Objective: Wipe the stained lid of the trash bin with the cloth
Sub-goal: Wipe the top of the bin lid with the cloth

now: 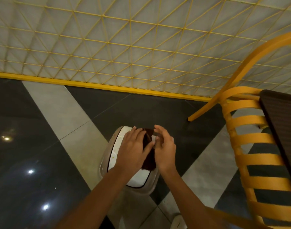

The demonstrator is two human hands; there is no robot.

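A small white trash bin stands on the floor below me, and its white lid [138, 178] has a dark rim and small yellowish specks near its left edge. Between my hands, over the lid, hangs a dark brown cloth [149, 156]. My left hand [133, 149] grips the cloth with fingers and thumb wrapped around its upper part. My right hand [164, 148] is right beside the cloth with fingers curled and slightly apart, touching its top edge. Most of the lid's middle is hidden by my hands and the cloth.
A yellow slatted chair [250, 139] with a dark cushion [283, 123] stands close on the right. A yellow wire-grid partition [125, 47] with a yellow base rail [108, 86] runs behind the bin. The floor is glossy dark and grey tile [59, 109].
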